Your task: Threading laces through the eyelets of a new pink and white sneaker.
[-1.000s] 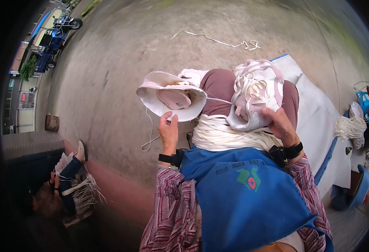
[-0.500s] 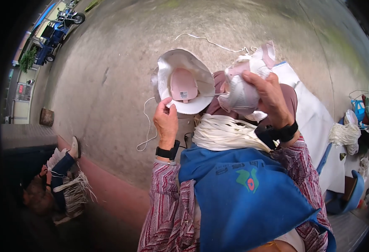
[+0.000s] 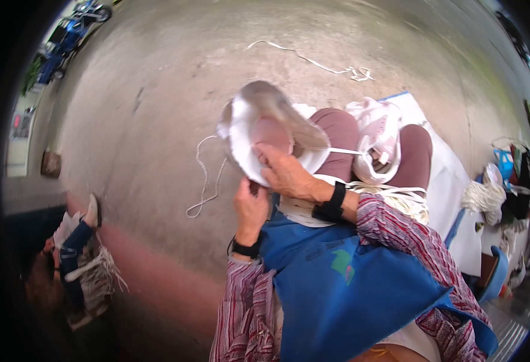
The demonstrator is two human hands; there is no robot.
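Right hand (image 3: 286,173) reaches into a white hat-shaped piece (image 3: 242,136), fingers curled at the pink insert (image 3: 274,134); grasp cannot be told. Left hand (image 3: 252,208) meets its lower rim; closure is unclear. A lace (image 3: 344,151) runs to a pink-and-white shoe (image 3: 376,130) on the lap. The step appears to be handling the insert; the next move calls for a steady rim.

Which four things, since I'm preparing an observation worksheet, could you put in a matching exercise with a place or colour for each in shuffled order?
Column one
1. Apron
2. Pink-and-white shoe
3. Stray white lace
4. Hollow white piece

Column two
A. On the ground, beyond the knees
B. At the left hand and right hand
C. Between the knees
D. Blue with a green mark

Right pairs: 1-D, 2-C, 3-A, 4-B
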